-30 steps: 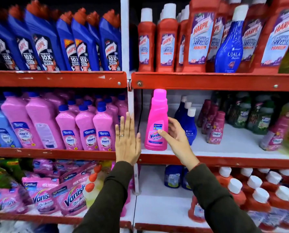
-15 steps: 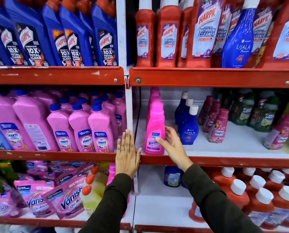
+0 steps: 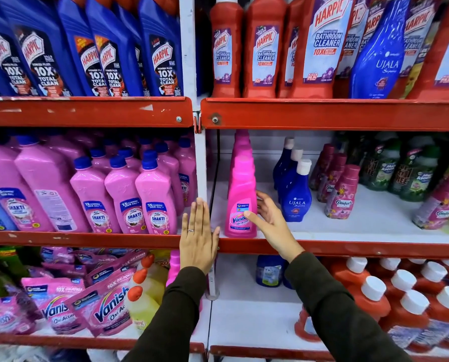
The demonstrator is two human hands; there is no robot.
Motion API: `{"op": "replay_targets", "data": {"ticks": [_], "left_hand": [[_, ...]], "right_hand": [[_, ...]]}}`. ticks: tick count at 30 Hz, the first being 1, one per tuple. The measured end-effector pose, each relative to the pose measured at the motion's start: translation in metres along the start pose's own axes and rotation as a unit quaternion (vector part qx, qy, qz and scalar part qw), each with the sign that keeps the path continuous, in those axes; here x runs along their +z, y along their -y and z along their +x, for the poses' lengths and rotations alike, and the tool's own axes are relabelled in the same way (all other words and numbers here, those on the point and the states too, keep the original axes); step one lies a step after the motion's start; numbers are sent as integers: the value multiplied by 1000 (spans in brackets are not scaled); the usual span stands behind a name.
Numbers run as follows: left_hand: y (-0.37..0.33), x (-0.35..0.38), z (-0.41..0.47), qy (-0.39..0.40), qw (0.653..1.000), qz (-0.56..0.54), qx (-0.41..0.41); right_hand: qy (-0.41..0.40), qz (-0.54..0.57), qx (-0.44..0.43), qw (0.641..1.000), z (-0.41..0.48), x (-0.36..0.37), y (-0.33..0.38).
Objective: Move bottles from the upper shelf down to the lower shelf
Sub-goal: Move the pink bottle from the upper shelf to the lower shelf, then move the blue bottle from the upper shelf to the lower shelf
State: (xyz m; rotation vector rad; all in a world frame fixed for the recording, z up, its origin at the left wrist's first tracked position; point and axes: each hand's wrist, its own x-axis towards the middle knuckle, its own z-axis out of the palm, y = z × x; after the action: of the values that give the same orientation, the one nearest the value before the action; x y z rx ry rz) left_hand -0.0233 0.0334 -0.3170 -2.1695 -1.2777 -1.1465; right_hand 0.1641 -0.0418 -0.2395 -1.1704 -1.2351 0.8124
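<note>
Currently: pink Vanish bottle (image 3: 241, 202) upright, just left of right hand (image 3: 271, 222) | right hand nearer, thumb touching label, grip loose | left hand (image 3: 197, 240) flat, released.

We pushed the pink bottle (image 3: 240, 202) back from the shelf's front edge until it stood in line with the pink bottles behind it. Our right hand (image 3: 269, 220) loosened around it, fingers (image 3: 264, 198) spread along its side.
</note>
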Motion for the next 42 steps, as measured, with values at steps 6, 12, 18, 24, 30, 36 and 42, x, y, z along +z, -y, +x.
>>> {"op": "replay_targets", "data": {"ticks": [6,12,18,24,30,36,42], "left_hand": [[1,1,-3,6,1000,-2,-6],[-1,0,-2,21,1000,12,-12],[-9,-11,-1,26,999,6,-18],[-34,-34,21,-25,1000,-11,0],[-76,-71,90,-107,994,-14,34],[-116,-108,151,-180,981,-37,69],[-146,-133,204,-233,968,-35,85]], "right_hand": [[11,1,0,1000,1,-2,-3],[-13,-76,-37,996,-5,-3,-1],[-119,-315,-177,925,-25,-16,7],[-223,-421,-260,840,-36,-37,34],[-302,-460,-277,788,-38,-58,77],[-366,-463,-303,748,-32,-86,137],[-401,-465,-311,725,-13,-122,199]]}}
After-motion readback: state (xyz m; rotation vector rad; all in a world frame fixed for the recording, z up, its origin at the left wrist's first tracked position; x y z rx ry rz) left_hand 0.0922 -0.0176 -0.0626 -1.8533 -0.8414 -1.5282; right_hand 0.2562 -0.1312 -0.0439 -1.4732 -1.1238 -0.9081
